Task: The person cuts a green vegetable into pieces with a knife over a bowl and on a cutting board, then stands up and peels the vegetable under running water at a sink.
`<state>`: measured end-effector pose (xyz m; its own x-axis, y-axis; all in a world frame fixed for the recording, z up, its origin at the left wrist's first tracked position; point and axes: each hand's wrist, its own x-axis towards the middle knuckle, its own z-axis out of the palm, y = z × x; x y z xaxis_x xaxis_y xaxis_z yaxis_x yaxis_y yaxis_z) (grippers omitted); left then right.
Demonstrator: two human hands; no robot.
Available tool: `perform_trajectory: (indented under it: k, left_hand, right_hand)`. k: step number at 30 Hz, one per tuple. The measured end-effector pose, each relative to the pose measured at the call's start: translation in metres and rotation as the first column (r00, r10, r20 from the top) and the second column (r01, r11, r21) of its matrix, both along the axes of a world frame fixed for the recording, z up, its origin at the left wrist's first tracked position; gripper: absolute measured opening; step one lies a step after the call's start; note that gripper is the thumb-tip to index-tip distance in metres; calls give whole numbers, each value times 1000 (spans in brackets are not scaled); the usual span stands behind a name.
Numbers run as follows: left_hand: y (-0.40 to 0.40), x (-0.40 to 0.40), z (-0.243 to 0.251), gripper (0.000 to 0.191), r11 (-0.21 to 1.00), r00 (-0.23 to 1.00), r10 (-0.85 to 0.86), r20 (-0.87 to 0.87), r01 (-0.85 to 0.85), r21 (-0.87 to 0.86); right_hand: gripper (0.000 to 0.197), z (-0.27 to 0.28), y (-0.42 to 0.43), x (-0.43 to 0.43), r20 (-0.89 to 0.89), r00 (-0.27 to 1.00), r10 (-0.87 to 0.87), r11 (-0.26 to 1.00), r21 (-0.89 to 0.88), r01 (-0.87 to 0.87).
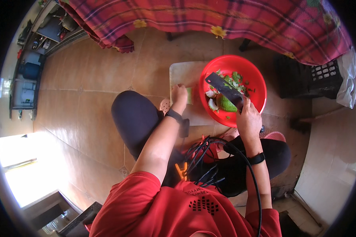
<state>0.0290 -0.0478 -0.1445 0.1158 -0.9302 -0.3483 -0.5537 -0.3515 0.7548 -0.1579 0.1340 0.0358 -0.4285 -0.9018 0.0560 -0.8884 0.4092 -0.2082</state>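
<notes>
My left hand (179, 94) has its fingers curled on a pale green slab of vegetable (189, 95), which lies on a whitish cutting board (182, 71) on the floor. In my right hand (249, 118) is the handle of a dark-bladed cleaver (224, 86). Its broad blade hangs over a red plastic basin (259, 77) that overlaps the board's right part. Inside the basin are a large green-rinded vegetable chunk (226, 103), chopped leafy scraps (235, 77) and whitish peel pieces (212, 104). The blade hides some of these contents.
Ahead hangs a red plaid cloth (190, 14) with table legs below it. A black plastic crate (311, 77) and a plastic bag (347, 80) are at right. Black cables (201, 151) and an orange clip (182, 171) lie by my lap. Shelves (26, 68) stand far left.
</notes>
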Motion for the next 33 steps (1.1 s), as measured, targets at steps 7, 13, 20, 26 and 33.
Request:
perform_trajectory:
  k: [7, 13, 20, 26, 33]
  left_hand:
    - [10, -23, 68, 18, 852, 991, 102, -85, -131, -508]
    - [2, -61, 151, 15, 631, 654, -750, -100, 660, -408]
    - [-4, -89, 174, 14, 41, 101, -929, 355, 984, -174]
    - [-17, -119, 157, 13, 178, 309, -678, 667, 949, -259]
    - [-11, -120, 186, 26, 63, 77, -978, 196, 995, -79]
  right_hand:
    - [29, -3, -1, -4, -107, 993, 51, 999, 12, -50]
    - [11, 14, 3, -11, -74, 995, 59, 998, -6, -60]
    - [14, 24, 16, -22, -6, 990, 144, 983, -112, -144]
    - [18, 31, 18, -23, 47, 986, 157, 972, -183, -146]
    - [15, 31, 20, -29, 48, 987, 152, 978, -152, -143]
